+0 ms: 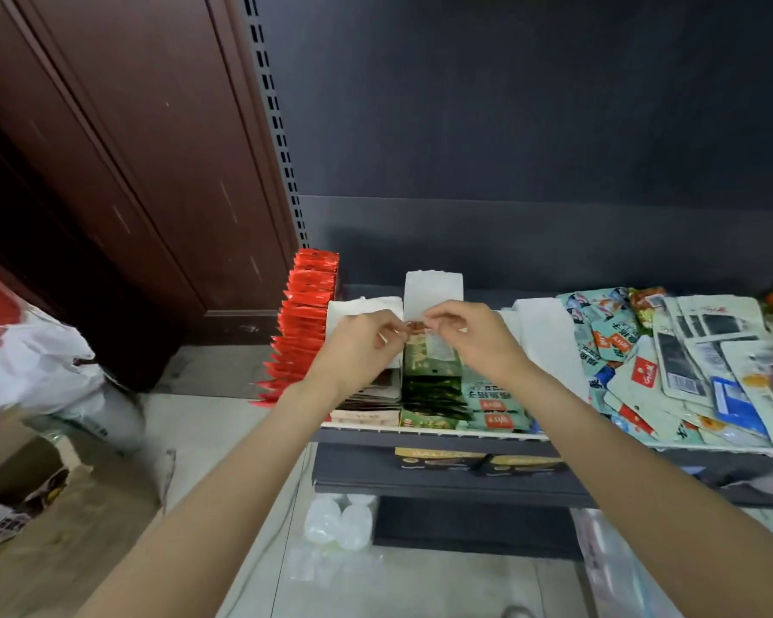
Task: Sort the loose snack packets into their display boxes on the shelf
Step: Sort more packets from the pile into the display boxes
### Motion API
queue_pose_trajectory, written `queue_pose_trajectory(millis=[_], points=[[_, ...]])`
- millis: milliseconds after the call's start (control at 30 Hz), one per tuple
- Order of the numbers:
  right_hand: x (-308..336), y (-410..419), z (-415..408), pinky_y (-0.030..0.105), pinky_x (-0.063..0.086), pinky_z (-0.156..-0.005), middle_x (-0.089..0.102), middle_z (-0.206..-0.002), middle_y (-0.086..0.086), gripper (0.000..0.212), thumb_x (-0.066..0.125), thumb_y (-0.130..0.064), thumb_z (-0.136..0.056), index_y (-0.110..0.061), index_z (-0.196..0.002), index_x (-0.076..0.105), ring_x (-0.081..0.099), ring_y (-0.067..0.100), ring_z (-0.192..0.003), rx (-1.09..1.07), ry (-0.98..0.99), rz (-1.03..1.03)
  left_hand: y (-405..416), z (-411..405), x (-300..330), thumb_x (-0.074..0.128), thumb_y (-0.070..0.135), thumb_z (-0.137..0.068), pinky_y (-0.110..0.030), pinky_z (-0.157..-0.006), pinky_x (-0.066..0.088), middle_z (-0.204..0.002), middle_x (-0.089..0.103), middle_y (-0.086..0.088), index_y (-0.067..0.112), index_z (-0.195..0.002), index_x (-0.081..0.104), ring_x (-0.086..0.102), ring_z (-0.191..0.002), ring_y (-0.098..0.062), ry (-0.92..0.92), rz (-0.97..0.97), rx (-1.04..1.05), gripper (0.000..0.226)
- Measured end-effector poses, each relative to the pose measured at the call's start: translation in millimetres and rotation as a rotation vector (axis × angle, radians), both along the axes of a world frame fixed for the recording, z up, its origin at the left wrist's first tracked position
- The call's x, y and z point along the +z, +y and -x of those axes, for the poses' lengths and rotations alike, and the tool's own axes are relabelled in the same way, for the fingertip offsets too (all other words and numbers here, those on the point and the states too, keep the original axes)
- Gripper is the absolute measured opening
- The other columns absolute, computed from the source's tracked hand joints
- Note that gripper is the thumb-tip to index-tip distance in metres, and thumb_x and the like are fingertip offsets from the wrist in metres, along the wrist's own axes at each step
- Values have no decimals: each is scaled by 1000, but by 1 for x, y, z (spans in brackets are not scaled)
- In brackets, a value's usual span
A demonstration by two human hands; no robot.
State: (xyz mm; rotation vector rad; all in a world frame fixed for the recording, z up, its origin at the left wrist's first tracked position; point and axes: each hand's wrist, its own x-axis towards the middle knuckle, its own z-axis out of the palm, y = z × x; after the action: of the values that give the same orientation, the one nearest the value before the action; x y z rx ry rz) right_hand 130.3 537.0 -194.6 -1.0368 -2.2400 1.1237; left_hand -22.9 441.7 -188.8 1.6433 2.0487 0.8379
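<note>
**Q:** Where is the packet you are handling?

**A:** You hold 1 green snack packet (425, 350) upright over the middle display box (429, 396), which already carries a row of green packets. The packet's top edge sits between your 2 hands.

**Q:** State of each hand?

**A:** Your left hand (362, 339) pinches the packet's top left corner, fingers curled. Your right hand (467, 334) pinches the top right corner the same way. The fingertips of both hands nearly meet above the box.

**Q:** What surrounds the box?

**A:** To its left stands a box of brown packets (371, 394), and further left a long row of red packets (302, 325) runs from near to far. To its right lies a box of pale green packets (492, 401). A white box flap (434, 289) rises just beyond your hands.

**Q:** Where are the unsorted items?

**A:** A loose pile of mixed packets (670, 363) covers the right part of the shelf (429, 434). On the floor at left sit a white plastic bag (32, 354) and a cardboard box (23, 466).
</note>
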Motion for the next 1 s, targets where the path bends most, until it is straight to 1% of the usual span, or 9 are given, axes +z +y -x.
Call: queue_pose_trajectory(millis=[167,333,433,533,667,767,833,933,1000], points=[[-8,41,-91,9,44,-77,68,-94,-2,25,51,1,-89,-10,-103,68,63,11,-90,-285,135,-63,52,-106,12,53,10,-90,-16,-76,47,-88,69,4,18,-100,67,61,-79,-8,-186,-144,-164,19],[-46,101,-197,28,44,-80,65,-110,8,28,52,-5,-90,-11,-115,63,61,26,-102,-456,-231,-103,132,-226,-3,48,3,-91,-24,-82,49,-99,69,-7,6,-104,65,64,-86,-15,-271,-101,-222,21],[-71,131,-253,36,37,-99,49,-135,15,49,60,-17,-87,-10,-133,47,45,30,-124,-448,-461,-80,178,-276,-35,44,2,-93,-28,-91,46,-111,65,-13,3,-109,62,60,-102,-23,-215,90,-188,23],[-89,151,-295,36,14,-117,15,-156,12,75,58,-35,-89,-13,-149,18,10,27,-144,-280,-684,-56,210,-300,-70,42,6,-96,-36,-93,44,-112,59,-17,-1,-107,59,54,-107,-29,-65,314,-124,22],[-101,165,-318,36,3,-120,-7,-159,4,81,56,-34,-92,-16,-151,4,-8,23,-146,-145,-706,36,229,-312,-101,60,35,-90,-35,-99,38,-128,50,-16,-2,-123,50,41,-124,-30,59,564,-43,51],[-103,168,-321,36,5,-118,-2,-159,3,78,57,-34,-91,-16,-151,9,-4,24,-146,-130,-663,11,232,-316,-110,73,39,-78,-29,-92,42,-127,53,-11,2,-127,47,49,-118,-25,-18,592,44,67],[-102,169,-321,36,7,-117,1,-159,2,75,56,-33,-92,-16,-150,13,-3,24,-146,-124,-647,-8,236,-315,-111,73,35,-79,-26,-86,43,-113,60,-9,2,-118,56,56,-105,-21,-49,586,84,53],[-99,169,-322,38,9,-117,2,-158,2,74,57,-32,-91,-16,-150,14,-3,25,-146,-122,-626,15,243,-309,-107,69,27,-84,-24,-65,46,-82,59,-7,9,-78,58,52,-70,-12,-91,566,140,21],[-97,169,-320,38,8,-118,2,-158,3,74,57,-32,-91,-17,-150,14,-3,25,-146,-132,-623,19,245,-307,-99,61,20,-91,-25,-60,45,-81,62,-9,8,-75,57,58,-71,-17,1,548,157,20]])
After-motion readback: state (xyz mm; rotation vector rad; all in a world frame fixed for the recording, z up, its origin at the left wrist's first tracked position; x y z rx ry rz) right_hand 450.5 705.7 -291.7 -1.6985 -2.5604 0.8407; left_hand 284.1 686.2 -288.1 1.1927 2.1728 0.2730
